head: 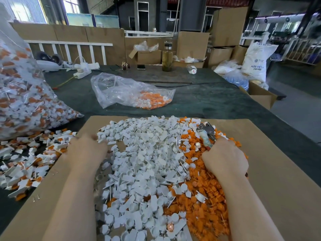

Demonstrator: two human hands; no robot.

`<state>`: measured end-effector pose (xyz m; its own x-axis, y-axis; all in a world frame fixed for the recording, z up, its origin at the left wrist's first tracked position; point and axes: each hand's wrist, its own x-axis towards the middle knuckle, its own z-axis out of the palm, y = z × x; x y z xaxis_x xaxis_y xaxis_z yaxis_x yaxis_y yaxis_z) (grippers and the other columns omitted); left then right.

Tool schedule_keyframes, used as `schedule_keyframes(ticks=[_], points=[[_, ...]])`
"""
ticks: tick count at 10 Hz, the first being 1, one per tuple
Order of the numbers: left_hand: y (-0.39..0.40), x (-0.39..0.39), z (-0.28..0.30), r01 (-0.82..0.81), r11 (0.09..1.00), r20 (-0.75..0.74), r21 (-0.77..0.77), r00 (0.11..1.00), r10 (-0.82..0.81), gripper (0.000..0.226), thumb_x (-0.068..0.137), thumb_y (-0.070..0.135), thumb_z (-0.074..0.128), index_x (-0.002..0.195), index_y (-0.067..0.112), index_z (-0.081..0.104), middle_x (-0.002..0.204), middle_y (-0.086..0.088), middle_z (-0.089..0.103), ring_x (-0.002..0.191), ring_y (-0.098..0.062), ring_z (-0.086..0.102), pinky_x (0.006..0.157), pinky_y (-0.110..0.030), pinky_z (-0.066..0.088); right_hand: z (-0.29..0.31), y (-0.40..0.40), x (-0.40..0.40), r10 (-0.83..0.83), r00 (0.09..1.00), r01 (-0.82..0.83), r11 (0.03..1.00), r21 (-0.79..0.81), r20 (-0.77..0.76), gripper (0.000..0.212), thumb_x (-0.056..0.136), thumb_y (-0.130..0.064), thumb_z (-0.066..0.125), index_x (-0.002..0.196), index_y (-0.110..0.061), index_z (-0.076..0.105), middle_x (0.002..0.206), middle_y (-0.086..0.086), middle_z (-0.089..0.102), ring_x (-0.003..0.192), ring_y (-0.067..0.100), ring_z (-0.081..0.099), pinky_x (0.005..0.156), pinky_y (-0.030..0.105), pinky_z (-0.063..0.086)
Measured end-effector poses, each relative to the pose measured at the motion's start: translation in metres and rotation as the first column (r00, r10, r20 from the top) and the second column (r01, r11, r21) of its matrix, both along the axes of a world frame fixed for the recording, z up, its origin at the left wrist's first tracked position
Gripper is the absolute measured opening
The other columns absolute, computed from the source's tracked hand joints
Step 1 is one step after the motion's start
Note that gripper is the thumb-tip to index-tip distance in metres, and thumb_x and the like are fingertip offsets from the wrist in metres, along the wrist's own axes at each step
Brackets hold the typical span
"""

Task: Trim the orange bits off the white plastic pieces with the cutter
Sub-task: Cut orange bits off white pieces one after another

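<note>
Heaped white plastic pieces [144, 162] lie nearest; right grip [225, 159] clutches the grey metal cutter [205, 132]; left grip [86, 146], blurred, state unclear; snip flush beside orange.

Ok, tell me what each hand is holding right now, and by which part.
The right hand grips the cutter by its handles, jaws pointing away. The left hand rests on the white pieces; whether it holds one cannot be told.
</note>
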<state>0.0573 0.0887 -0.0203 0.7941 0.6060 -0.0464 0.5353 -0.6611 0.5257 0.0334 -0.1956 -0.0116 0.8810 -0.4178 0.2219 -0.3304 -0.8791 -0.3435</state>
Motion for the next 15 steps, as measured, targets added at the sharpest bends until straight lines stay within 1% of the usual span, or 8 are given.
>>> schedule_keyframes(ticks=[1, 3, 5, 7, 10, 12, 14, 15], points=[[-0.009, 0.003, -0.003, 0.155, 0.988, -0.139, 0.003, 0.978, -0.153, 0.05, 0.091, 0.053, 0.059, 0.128, 0.02, 0.061, 0.132, -0.015, 0.054, 0.124, -0.032, 0.048, 0.101, -0.047, 0.045, -0.003, -0.002, 0.002, -0.006, 0.999, 0.006, 1.0, 0.006, -0.039, 0.04, 0.088, -0.024, 0.059, 0.063, -0.022, 0.027, 0.06, -0.005, 0.034, 0.05, 0.009, 0.027, 0.043, 0.025, 0.018], [-0.026, 0.002, -0.005, 0.246, 0.96, 0.018, -0.133, 0.969, -0.246, 0.009, 0.092, 0.025, 0.066, 0.1, 0.021, 0.068, 0.087, -0.001, 0.072, 0.08, -0.021, 0.069, 0.077, -0.038, 0.058, -0.019, -0.006, 0.015, 0.035, 0.997, -0.031, 0.998, 0.059, -0.073, 0.037, 0.087, -0.025, 0.059, 0.065, -0.023, 0.029, 0.062, -0.005, 0.037, 0.052, 0.009, 0.031, 0.045, 0.025, 0.02], [-0.028, -0.005, 0.0, 0.181, 0.951, 0.166, -0.251, 0.976, -0.142, 0.006, 0.091, 0.011, 0.066, 0.089, 0.017, 0.066, 0.05, 0.006, 0.067, 0.04, -0.006, 0.062, 0.046, -0.022, 0.047, -0.023, -0.006, 0.018, 0.026, 0.998, -0.026, 1.0, -0.006, -0.053, 0.036, 0.086, -0.025, 0.058, 0.064, -0.023, 0.03, 0.06, -0.005, 0.037, 0.05, 0.01, 0.03, 0.044, 0.025, 0.018], [-0.039, 0.0, 0.004, 0.261, 0.949, 0.391, -0.18, 0.904, -0.174, 0.01, 0.085, 0.026, 0.076, 0.078, 0.025, 0.07, 0.076, 0.007, 0.068, 0.067, -0.01, 0.06, 0.057, -0.026, 0.043, -0.02, -0.006, 0.017, 0.032, 0.996, -0.033, 0.999, -0.004, -0.078, 0.034, 0.085, -0.022, 0.059, 0.065, -0.022, 0.031, 0.062, -0.004, 0.039, 0.05, 0.011, 0.033, 0.043, 0.025, 0.02], [-0.086, -0.003, 0.013, 0.476, 0.707, 0.479, -0.522, 0.85, -0.218, 0.007, 0.081, 0.018, 0.081, 0.078, 0.02, 0.074, 0.071, 0.0, 0.074, 0.063, -0.013, 0.073, 0.074, -0.04, 0.06, -0.017, -0.007, 0.015, 0.035, 0.991, -0.035, 0.999, 0.0, -0.125, 0.037, 0.087, -0.02, 0.06, 0.065, -0.021, 0.03, 0.063, -0.004, 0.038, 0.052, 0.01, 0.031, 0.044, 0.025, 0.021], [-0.101, -0.008, 0.018, 0.501, 0.579, 0.46, -0.643, 0.857, -0.231, 0.008, 0.082, 0.011, 0.079, 0.083, 0.011, 0.07, 0.077, -0.008, 0.076, 0.066, -0.017, 0.075, 0.067, -0.027, 0.06, -0.012, -0.006, 0.017, 0.099, 0.994, -0.097, 0.994, 0.05, -0.038, 0.02, 0.09, -0.026, 0.057, 0.077, -0.022, 0.041, 0.071, -0.004, 0.049, 0.057, 0.01, 0.044, 0.044, 0.024, 0.027], [-0.117, -0.011, 0.019, 0.506, 0.456, 0.445, -0.732, 0.862, -0.242, 0.011, 0.091, 0.013, 0.07, 0.083, 0.006, 0.065, 0.074, -0.005, 0.076, 0.068, -0.019, 0.075, 0.069, -0.031, 0.062, -0.003, 0.006, 0.017, 0.249, 0.906, -0.41, 0.719, 0.562, 0.342, 0.013, 0.087, -0.029, 0.067, 0.076, -0.022, 0.063, 0.06, -0.007, 0.058, 0.05, 0.004, 0.047, 0.047, 0.021, 0.04], [-0.122, -0.013, 0.02, 0.505, 0.381, 0.45, -0.774, 0.863, -0.23, 0.011, 0.093, 0.014, 0.068, 0.089, 0.005, 0.064, 0.077, -0.008, 0.077, 0.071, -0.019, 0.075, 0.071, -0.03, 0.062, -0.001, 0.018, 0.013, 0.277, 0.869, -0.492, 0.587, 0.644, 0.411, 0.01, 0.085, -0.029, 0.071, 0.08, -0.023, 0.065, 0.066, -0.009, 0.064, 0.057, 0.003, 0.055, 0.053, 0.013, 0.044]])
